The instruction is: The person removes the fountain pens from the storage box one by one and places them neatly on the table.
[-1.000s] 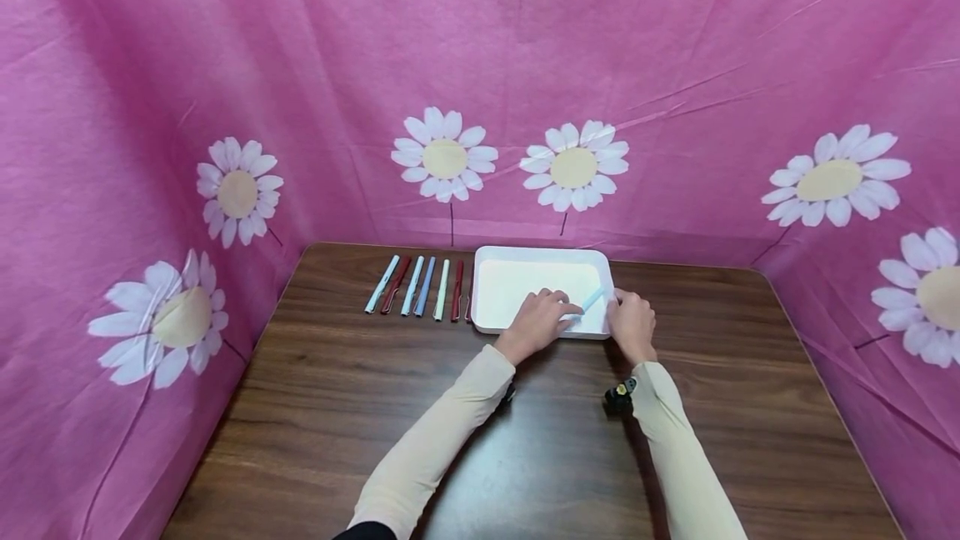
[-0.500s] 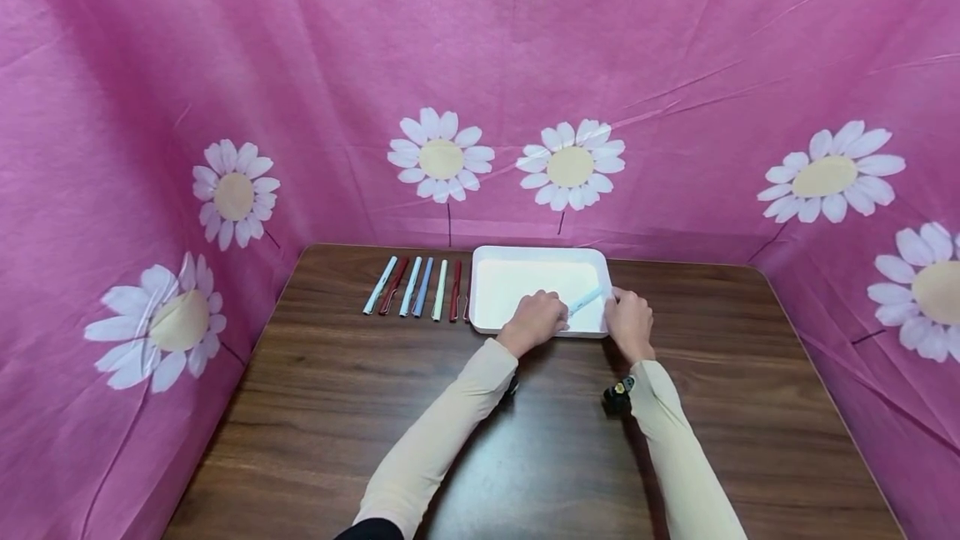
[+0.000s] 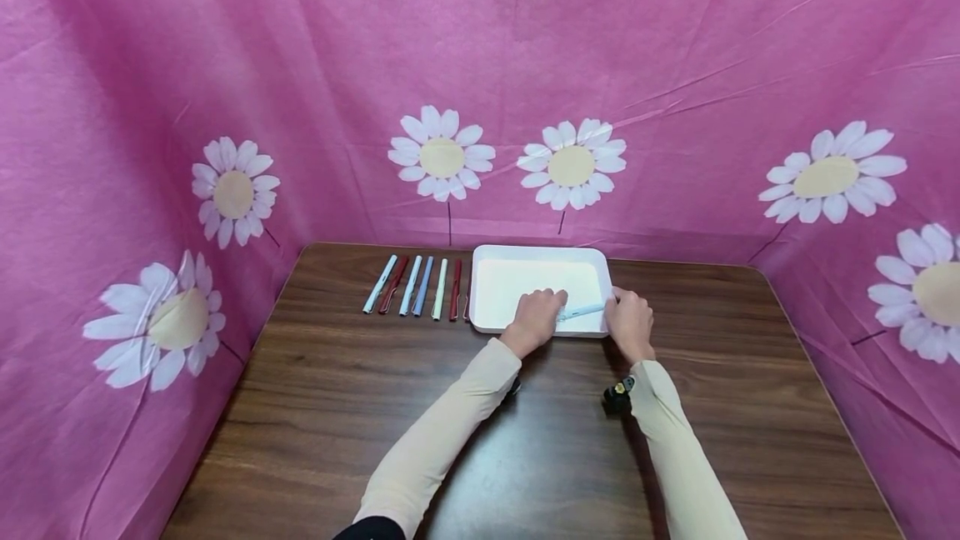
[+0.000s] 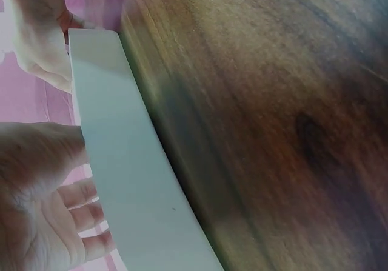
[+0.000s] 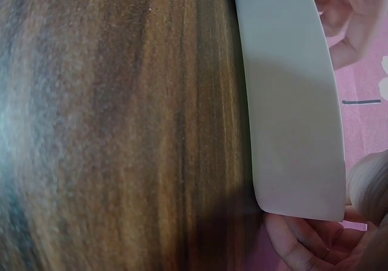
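My left hand (image 3: 535,321) reaches into the white tray (image 3: 497,267) and holds the left end of a light blue pen (image 3: 585,310). The pen lies nearly crosswise, close to the tray's front wall. Its held end is hidden by the fingers. My right hand (image 3: 632,323) grips the tray's right side near the front corner. In the right wrist view, fingers (image 5: 297,240) curl around the outside of that corner, with the thumb by the rim. The tray's front wall (image 4: 130,143) hides the left fingertips in the left wrist view.
Left of the tray, several capped pens stand in a row: light blue ones (image 3: 380,283), a blue one (image 3: 423,286), a pale green one (image 3: 439,290) and dark red ones (image 3: 455,291). All lie on the brown wooden table (image 3: 315,407). A pink flowered cloth (image 3: 675,40) surrounds the table.
The light blue pen has turned from a slant to nearly crosswise, toward the tray's front wall. My left hand has shifted slightly left with its end. The right hand keeps its place on the tray.
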The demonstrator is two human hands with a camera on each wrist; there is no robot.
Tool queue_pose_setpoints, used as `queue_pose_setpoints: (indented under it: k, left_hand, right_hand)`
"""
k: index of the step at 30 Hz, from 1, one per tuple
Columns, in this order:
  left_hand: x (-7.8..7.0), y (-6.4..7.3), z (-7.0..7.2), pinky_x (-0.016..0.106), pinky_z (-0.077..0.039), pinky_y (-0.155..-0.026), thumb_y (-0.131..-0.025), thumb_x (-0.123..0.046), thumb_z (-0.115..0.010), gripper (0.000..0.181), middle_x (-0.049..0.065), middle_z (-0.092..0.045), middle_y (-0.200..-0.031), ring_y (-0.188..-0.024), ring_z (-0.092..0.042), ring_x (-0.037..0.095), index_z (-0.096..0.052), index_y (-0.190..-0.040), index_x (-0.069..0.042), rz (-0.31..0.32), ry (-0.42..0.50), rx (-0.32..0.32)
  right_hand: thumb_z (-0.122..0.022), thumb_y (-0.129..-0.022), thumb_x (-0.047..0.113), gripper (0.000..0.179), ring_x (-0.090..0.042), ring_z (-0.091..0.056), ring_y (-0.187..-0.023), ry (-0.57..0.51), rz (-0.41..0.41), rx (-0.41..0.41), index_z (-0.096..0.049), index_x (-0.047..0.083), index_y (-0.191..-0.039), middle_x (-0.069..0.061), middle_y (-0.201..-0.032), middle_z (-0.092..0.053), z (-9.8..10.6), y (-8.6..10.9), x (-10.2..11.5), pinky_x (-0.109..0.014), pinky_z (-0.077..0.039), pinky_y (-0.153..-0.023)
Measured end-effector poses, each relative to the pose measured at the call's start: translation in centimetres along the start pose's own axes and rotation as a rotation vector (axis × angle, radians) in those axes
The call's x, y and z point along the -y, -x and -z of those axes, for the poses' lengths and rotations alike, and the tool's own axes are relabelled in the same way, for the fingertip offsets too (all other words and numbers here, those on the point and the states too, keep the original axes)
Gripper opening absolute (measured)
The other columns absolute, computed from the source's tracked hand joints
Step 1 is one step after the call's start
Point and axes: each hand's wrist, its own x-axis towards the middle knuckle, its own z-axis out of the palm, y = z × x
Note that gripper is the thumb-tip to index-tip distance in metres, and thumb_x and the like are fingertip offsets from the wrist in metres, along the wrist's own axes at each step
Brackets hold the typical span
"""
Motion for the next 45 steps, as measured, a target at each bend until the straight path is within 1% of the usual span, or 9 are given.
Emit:
queue_pose_setpoints:
  k: [4, 8, 15, 18, 24, 29, 33, 38, 45]
  left_hand:
    - [-0.5, 0.0, 0.1, 0.035, -0.052, -0.081, -0.100, -0.011, -0.065, 0.016, 0.002, -0.071, -0.105, -0.098, -0.067, 0.022, -0.074, -0.110, -0.020, 0.037, -0.067, 0.035]
    - [-0.7, 0.1, 0.1, 0.036, -0.049, -0.087, -0.098, -0.013, -0.068, 0.019, 0.000, -0.071, -0.108, -0.102, -0.065, 0.021, -0.075, -0.112, -0.023, 0.058, -0.121, 0.027]
    - [0.0, 0.2, 0.1, 0.035, -0.051, -0.088, -0.098, -0.014, -0.069, 0.023, 0.000, -0.071, -0.111, -0.104, -0.065, 0.020, -0.075, -0.118, -0.024, 0.049, -0.172, 0.009]
    - [0.6, 0.2, 0.2, 0.034, -0.053, -0.085, -0.098, -0.012, -0.068, 0.023, 0.001, -0.071, -0.111, -0.104, -0.066, 0.021, -0.075, -0.117, -0.024, 0.053, -0.182, -0.016]
    - [1.5, 0.4, 0.6, 0.032, -0.054, -0.080, -0.097, -0.008, -0.067, 0.023, 0.000, -0.071, -0.108, -0.100, -0.066, 0.021, -0.076, -0.113, -0.022, 0.061, -0.142, -0.092]
    - [2.2, 0.5, 0.8, 0.031, -0.054, -0.080, -0.097, -0.007, -0.066, 0.024, 0.001, -0.072, -0.108, -0.098, -0.066, 0.021, -0.077, -0.114, -0.021, 0.065, -0.120, -0.128]
    - [2.9, 0.5, 0.9, 0.031, -0.054, -0.078, -0.095, -0.005, -0.066, 0.025, 0.001, -0.072, -0.106, -0.096, -0.067, 0.021, -0.077, -0.110, -0.020, 0.067, -0.119, -0.155]
    - [3.8, 0.6, 1.4, 0.031, -0.055, -0.077, -0.092, -0.002, -0.066, 0.026, 0.002, -0.073, -0.105, -0.096, -0.067, 0.022, -0.077, -0.108, -0.018, 0.078, -0.106, -0.160]
    - [4.8, 1.0, 1.7, 0.031, -0.055, -0.078, -0.090, -0.006, -0.073, 0.022, 0.002, -0.071, -0.105, -0.096, -0.067, 0.022, -0.074, -0.109, -0.016, 0.102, -0.091, -0.149]
  right_hand:
    - [-0.046, -0.103, 0.012, 0.041, -0.054, -0.065, -0.109, 0.000, 0.007, -0.011, -0.065, -0.006, -0.135, -0.033, -0.128, -0.066, 0.0, 0.0, 0.0, -0.065, -0.050, -0.090]
    - [-0.048, -0.104, 0.012, 0.041, -0.054, -0.065, -0.110, -0.009, 0.010, -0.009, -0.065, -0.005, -0.137, -0.033, -0.129, -0.066, 0.0, 0.1, 0.1, -0.064, -0.050, -0.091]
    - [-0.048, -0.104, 0.011, 0.040, -0.054, -0.065, -0.112, -0.007, 0.004, -0.007, -0.065, -0.006, -0.136, -0.032, -0.132, -0.065, 0.1, 0.1, 0.2, -0.065, -0.050, -0.092]
    - [-0.049, -0.103, 0.011, 0.039, -0.055, -0.065, -0.111, -0.007, 0.013, -0.020, -0.066, -0.005, -0.135, -0.032, -0.131, -0.065, 0.1, 0.0, 0.2, -0.065, -0.050, -0.090]
    - [-0.049, -0.102, 0.010, 0.038, -0.056, -0.065, -0.109, -0.010, 0.020, -0.034, -0.068, -0.005, -0.132, -0.032, -0.127, -0.067, 0.2, 0.0, 0.2, -0.065, -0.050, -0.088]
    - [-0.049, -0.103, 0.010, 0.038, -0.056, -0.065, -0.107, -0.009, 0.022, -0.032, -0.068, -0.005, -0.131, -0.033, -0.126, -0.067, 0.1, 0.1, 0.1, -0.065, -0.050, -0.087]
    - [-0.049, -0.103, 0.010, 0.038, -0.056, -0.065, -0.108, -0.006, 0.018, -0.033, -0.067, -0.005, -0.132, -0.033, -0.127, -0.067, 0.2, 0.0, 0.0, -0.066, -0.050, -0.088]
    - [-0.048, -0.103, 0.011, 0.039, -0.056, -0.065, -0.109, -0.006, 0.011, -0.028, -0.067, -0.005, -0.134, -0.033, -0.128, -0.066, 0.2, 0.0, -0.1, -0.066, -0.050, -0.088]
    - [-0.048, -0.102, 0.010, 0.039, -0.057, -0.065, -0.106, -0.012, 0.017, -0.034, -0.068, -0.005, -0.132, -0.033, -0.124, -0.067, 0.2, 0.1, 0.0, -0.065, -0.050, -0.086]
